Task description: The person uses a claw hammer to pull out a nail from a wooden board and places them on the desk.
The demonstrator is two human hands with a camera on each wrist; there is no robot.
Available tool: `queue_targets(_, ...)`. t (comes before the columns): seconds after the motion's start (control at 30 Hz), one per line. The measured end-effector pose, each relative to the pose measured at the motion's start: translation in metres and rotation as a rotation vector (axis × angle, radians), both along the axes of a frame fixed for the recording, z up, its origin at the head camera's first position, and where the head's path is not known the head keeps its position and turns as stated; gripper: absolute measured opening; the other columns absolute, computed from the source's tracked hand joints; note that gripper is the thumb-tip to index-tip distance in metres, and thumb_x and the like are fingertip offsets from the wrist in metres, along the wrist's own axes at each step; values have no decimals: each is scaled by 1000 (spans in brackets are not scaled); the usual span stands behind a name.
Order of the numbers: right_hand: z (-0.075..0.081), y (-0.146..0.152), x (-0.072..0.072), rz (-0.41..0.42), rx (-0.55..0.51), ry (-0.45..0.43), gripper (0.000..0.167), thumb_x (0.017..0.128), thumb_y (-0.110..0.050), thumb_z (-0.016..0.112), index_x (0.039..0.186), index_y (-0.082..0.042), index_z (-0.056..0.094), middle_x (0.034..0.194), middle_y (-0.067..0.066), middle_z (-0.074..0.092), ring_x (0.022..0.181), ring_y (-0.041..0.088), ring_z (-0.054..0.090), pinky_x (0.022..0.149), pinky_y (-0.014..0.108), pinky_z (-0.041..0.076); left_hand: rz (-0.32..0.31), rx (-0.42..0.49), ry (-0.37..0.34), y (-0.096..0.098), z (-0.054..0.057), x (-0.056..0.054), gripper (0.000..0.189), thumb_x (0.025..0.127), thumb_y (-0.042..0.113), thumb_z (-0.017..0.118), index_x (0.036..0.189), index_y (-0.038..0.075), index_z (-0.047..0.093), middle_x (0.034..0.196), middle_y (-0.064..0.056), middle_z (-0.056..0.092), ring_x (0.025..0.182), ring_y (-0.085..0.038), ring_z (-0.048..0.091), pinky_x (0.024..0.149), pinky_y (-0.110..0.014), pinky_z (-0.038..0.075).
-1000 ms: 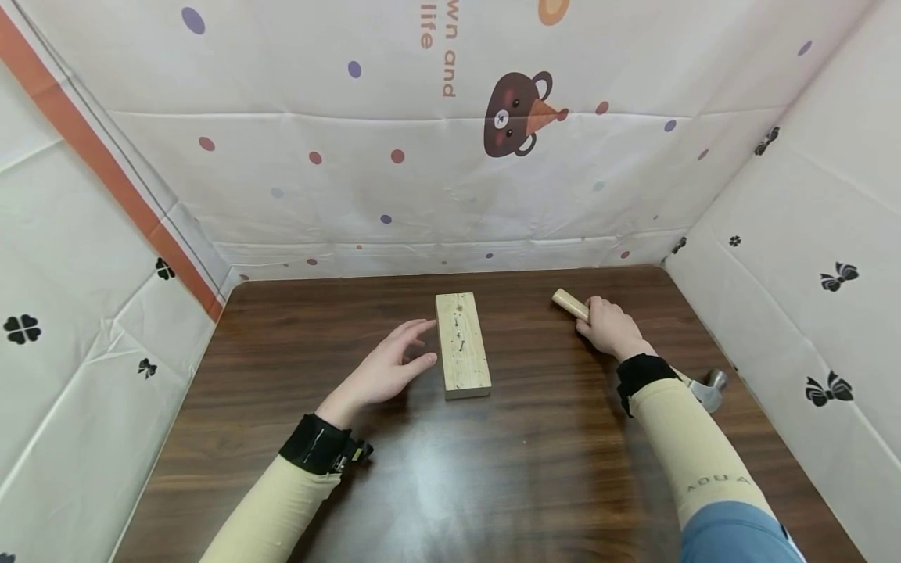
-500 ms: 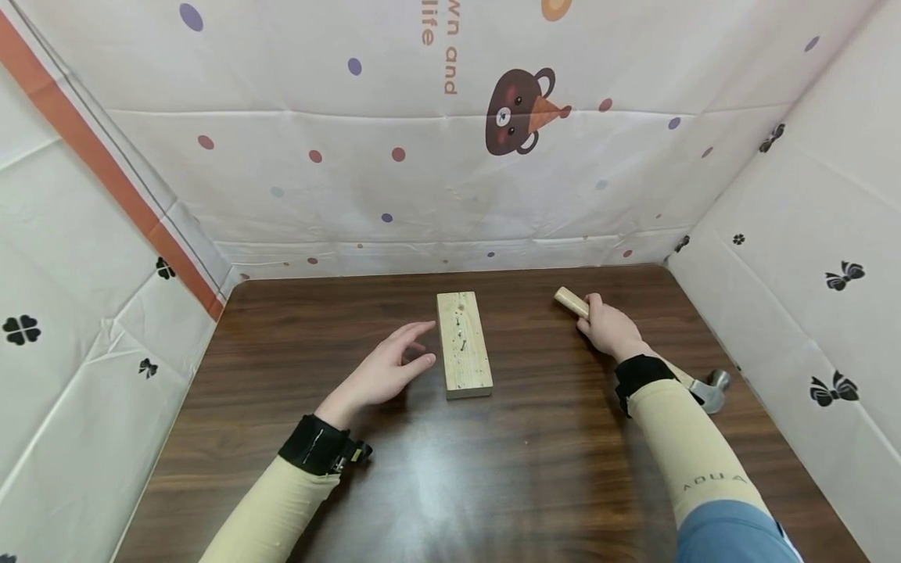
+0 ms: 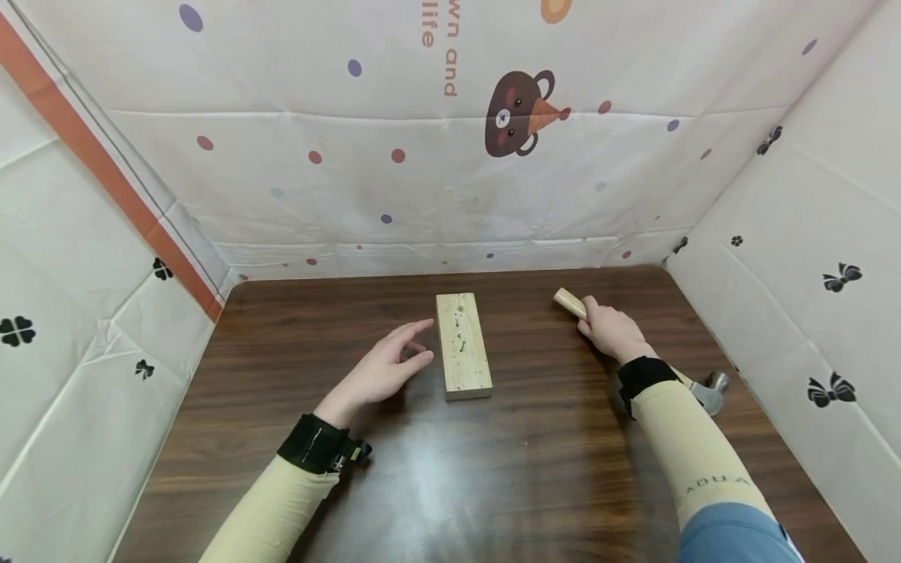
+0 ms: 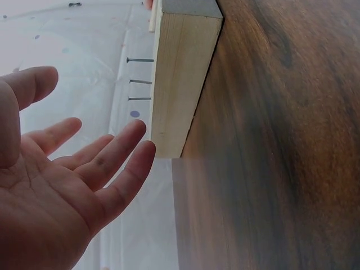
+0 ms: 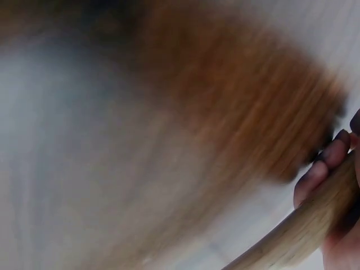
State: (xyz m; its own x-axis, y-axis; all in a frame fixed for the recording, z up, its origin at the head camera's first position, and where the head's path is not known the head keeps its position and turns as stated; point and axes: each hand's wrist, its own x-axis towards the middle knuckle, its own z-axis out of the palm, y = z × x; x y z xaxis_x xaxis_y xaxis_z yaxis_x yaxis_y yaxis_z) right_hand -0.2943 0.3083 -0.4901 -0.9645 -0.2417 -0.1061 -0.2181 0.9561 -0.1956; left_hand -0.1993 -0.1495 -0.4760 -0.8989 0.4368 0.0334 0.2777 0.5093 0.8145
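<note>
A pale wooden block (image 3: 464, 352) lies lengthwise near the middle of the table. In the left wrist view, 3 nails (image 4: 140, 82) stick out of its top face, standing partly proud of the wood. My left hand (image 3: 383, 367) hovers just left of the block, fingers spread and relaxed, holding nothing. Over at the right, my right hand (image 3: 611, 328) grips a hammer (image 3: 572, 303) by its wooden handle. The hammer's metal head (image 3: 709, 393) points back toward me, partly behind the forearm. In the right wrist view, fingers (image 5: 315, 175) curl round the handle.
The dark wood-grain table (image 3: 422, 485) carries the block. A white printed sheet (image 3: 281, 195) rises along the table's back edge, and similar sheeting (image 3: 795, 328) borders the right side. Another sheet (image 3: 77, 407) with an orange stripe walls the left.
</note>
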Motion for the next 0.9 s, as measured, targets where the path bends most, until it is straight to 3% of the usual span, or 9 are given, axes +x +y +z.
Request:
queue_targets(0.27, 0, 2, 1, 73, -4, 15, 33, 109, -18, 59, 129, -1, 40, 85, 16, 61, 70, 31, 63, 63, 50, 51, -1, 7, -7, 5, 5, 0, 61, 111, 37, 60, 167, 25, 40, 167, 2, 42, 130, -19, 62, 101, -49, 54)
queue_targets(0.4, 10, 0, 2, 69, -24, 69, 34, 109, -16, 60, 130, -1, 38, 83, 17, 61, 66, 30, 63, 57, 47, 50, -15, 20, -2, 10, 9, -1, 61, 111, 35, 60, 167, 20, 40, 167, 1, 42, 129, -20, 62, 101, -49, 54)
queue_targets(0.67, 65, -43, 21, 10, -195, 161, 35, 112, -18, 49, 138, 2, 36, 86, 21, 60, 61, 30, 60, 52, 45, 47, -32, 79, 37, 28, 14, -2, 58, 111, 25, 62, 165, 16, 43, 164, -3, 46, 127, -21, 64, 101, -50, 54)
queue_targets(0.9, 123, -98, 51, -24, -375, 236, 50, 116, -37, 41, 146, 2, 33, 85, 19, 59, 61, 31, 61, 54, 45, 50, -81, 171, 85, 58, 33, 3, 54, 110, 26, 62, 162, 17, 48, 160, -6, 52, 132, -23, 61, 99, -43, 55)
